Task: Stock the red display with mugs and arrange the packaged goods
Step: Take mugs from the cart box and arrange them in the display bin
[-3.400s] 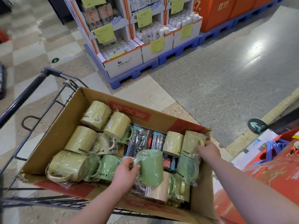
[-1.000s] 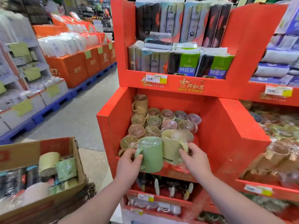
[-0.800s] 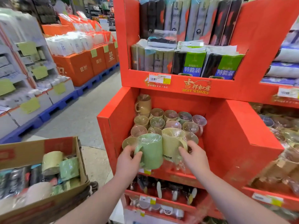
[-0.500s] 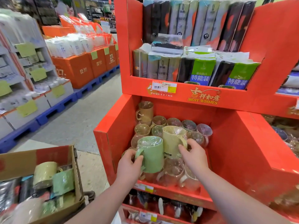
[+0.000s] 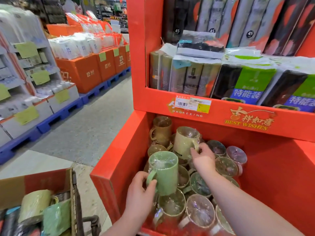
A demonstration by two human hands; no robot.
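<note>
Two wrapped mugs are held over the lower bin of the red display (image 5: pixel 119 167), one in each hand. The display's right side and the bin's front lip run out of frame. The right forearm covers part of the wrapped mugs (image 5: pixel 225 166) standing in the bin, and glare on their plastic makes their colours hard to tell.

The left hand (image 5: pixel 139 189) has its fingers curled round the handle of the green mug (image 5: pixel 164 172), which hangs above the bin's front left corner. It is upright, long axis near vertical, with its film-covered mouth up and its handle toward the display's left wall.

The right hand (image 5: pixel 203 160) pinches the handle of the cream mug (image 5: pixel 185 142), which is upright with a slight tilt, mouth up, handle toward the display's right. The hand hides part of the word printed on it. Whether its base touches the mugs beneath cannot be told.

Half a second earlier the two mugs were side by side; the cream one is now deeper in the bin, toward the display's back wall.

The packaged goods (image 5: pixel 187 77) stand on end on the display's upper shelf. A cardboard box (image 5: pixel 34 183) holding more mugs sits left of the display, cut off at the frame's edge.
</note>
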